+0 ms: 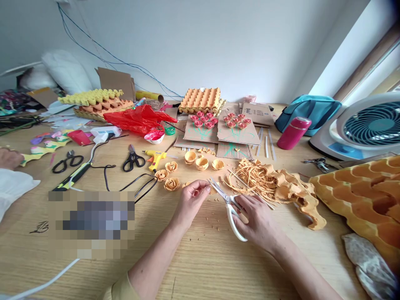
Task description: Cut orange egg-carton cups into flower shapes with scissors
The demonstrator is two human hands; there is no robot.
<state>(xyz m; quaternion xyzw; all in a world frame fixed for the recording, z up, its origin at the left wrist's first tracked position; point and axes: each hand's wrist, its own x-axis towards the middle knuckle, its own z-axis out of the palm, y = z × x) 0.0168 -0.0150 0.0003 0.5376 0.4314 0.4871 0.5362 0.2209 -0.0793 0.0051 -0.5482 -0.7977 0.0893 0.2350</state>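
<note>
The right hand (254,214) grips white-handled scissors (229,202) with the blades slightly parted, and the left hand (195,196) pinches thumb and fingertips together beside the blade tips; whether a small piece sits between them is hard to tell. Just beyond, on the counter (193,266), three rolled carton roses (171,184) look fully shaped but bare of paint, while three carton cups (218,164) beside them appear at an earlier stage. Farther back, pink-red flowers (236,121) with green stems already decorate cardboard panels (240,132), seemingly the most finished pieces. Cutting appears well under way, judging by the shredded strips (253,179) to the right; the cups seemingly lack shaping, and the plain roses remain unpainted and unmounted.
</note>
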